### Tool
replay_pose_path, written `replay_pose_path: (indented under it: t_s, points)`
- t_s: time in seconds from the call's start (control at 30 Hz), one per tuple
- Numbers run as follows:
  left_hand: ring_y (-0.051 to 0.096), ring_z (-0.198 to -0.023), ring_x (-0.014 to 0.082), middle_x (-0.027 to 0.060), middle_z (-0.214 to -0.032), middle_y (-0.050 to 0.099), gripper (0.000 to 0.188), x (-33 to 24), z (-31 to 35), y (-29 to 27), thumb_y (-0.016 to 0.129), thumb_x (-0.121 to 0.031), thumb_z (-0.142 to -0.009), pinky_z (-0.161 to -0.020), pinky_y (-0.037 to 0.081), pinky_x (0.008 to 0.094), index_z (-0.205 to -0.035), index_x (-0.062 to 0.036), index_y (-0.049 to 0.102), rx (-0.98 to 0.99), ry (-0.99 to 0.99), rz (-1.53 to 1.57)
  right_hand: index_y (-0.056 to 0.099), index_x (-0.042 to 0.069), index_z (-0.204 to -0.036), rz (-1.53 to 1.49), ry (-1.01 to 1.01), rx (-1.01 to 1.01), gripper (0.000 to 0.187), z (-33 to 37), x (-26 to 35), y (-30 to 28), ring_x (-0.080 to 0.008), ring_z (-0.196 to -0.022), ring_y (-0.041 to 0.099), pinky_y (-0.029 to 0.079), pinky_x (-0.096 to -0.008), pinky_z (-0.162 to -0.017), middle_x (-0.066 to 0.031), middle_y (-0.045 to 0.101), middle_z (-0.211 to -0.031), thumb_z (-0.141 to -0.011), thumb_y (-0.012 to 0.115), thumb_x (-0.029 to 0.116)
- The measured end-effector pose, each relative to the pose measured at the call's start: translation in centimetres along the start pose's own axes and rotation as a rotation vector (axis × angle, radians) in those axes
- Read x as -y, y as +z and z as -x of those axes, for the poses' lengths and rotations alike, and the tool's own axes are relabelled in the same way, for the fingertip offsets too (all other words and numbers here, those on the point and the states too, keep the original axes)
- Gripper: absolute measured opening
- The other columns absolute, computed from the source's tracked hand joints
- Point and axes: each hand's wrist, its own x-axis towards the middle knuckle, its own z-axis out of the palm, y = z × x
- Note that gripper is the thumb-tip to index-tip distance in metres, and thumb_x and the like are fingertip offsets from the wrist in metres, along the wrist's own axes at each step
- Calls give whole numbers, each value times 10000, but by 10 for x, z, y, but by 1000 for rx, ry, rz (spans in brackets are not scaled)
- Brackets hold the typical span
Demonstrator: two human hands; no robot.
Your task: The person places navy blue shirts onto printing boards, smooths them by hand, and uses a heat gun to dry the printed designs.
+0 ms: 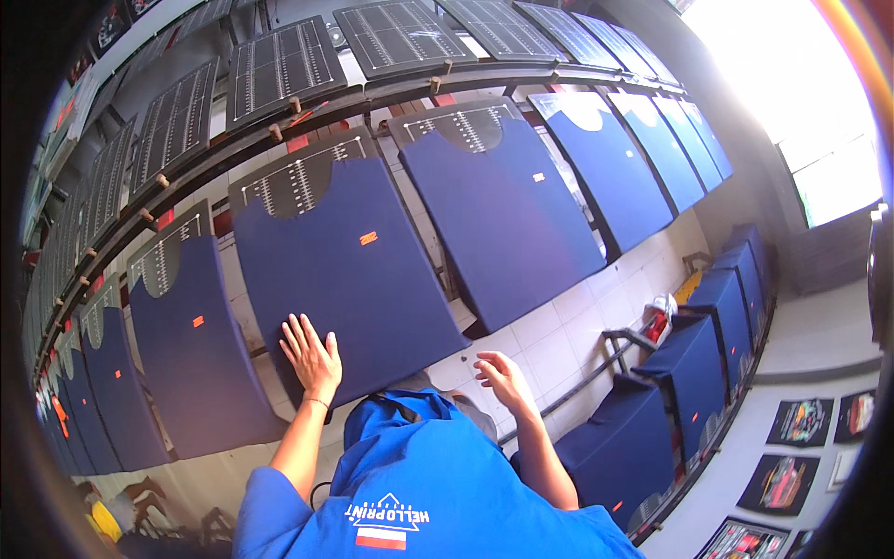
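Note:
In front of me a navy blue shirt panel point(326, 270) is spread over a dark printing board point(345, 154), whose white grid markings show at the neck cut-out. A small orange print point(370, 238) sits on the panel's right upper part. My left hand point(312, 356) lies on the panel's near left area, fingers stretched and spread, holding nothing. Off the board's near right corner, my right hand point(503, 380) hovers over the tiled floor with its fingers loosely curved and apart. Nothing shows in it.
Similar boards with navy panels point(498, 214) line both sides. Bare gridded boards point(284, 70) fill the row behind, along a dark rail. More draped boards point(615, 447) stand behind me to the right, near a red and white container point(659, 317). Another person point(126, 512) is at lower left.

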Motion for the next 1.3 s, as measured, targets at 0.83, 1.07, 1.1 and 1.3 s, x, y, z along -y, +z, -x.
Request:
replay_pose_path:
  t_s: [0.83, 1.07, 1.1, 1.3]
  points:
    - [256, -1468, 474, 335, -1596, 186, 777, -382, 2, 56, 558, -266, -1007, -1209, 242, 475, -1568, 56, 128, 93, -205, 431, 593, -9, -1272, 14, 49, 672, 355, -312, 144, -235, -187, -901, 681, 554, -299, -784, -124, 682, -1097, -1017, 544, 232]
    - [549, -1261, 436, 295, -1326, 580, 552, -371, 18, 74, 422, -374, -1071, -1045, 439, 471, -1452, 24, 387, 121, -586, 873, 642, -17, -1156, 235, -499, 14, 255, -352, 141, -275, -264, -966, 690, 544, -368, -857, -153, 695, -1092, -953, 599, 131]
    - [556, -1249, 440, 297, -1315, 586, 540, -362, 27, 86, 412, -383, -1074, -1033, 446, 473, -1429, 24, 421, 109, -591, 884, 640, -6, -1173, 356, -614, -106, 270, -354, 140, -287, -297, -1034, 663, 513, -396, -921, -161, 684, -1109, -943, 622, 135]
    - [635, -1140, 348, 246, -1301, 616, 495, -355, 23, 63, 511, -292, -1048, -976, 501, 413, -1450, -12, 439, 61, -571, 791, 597, 8, -1244, 423, -643, -129, 336, -348, 115, -319, -294, -998, 655, 521, -402, -885, -171, 664, -1106, -927, 635, 114]
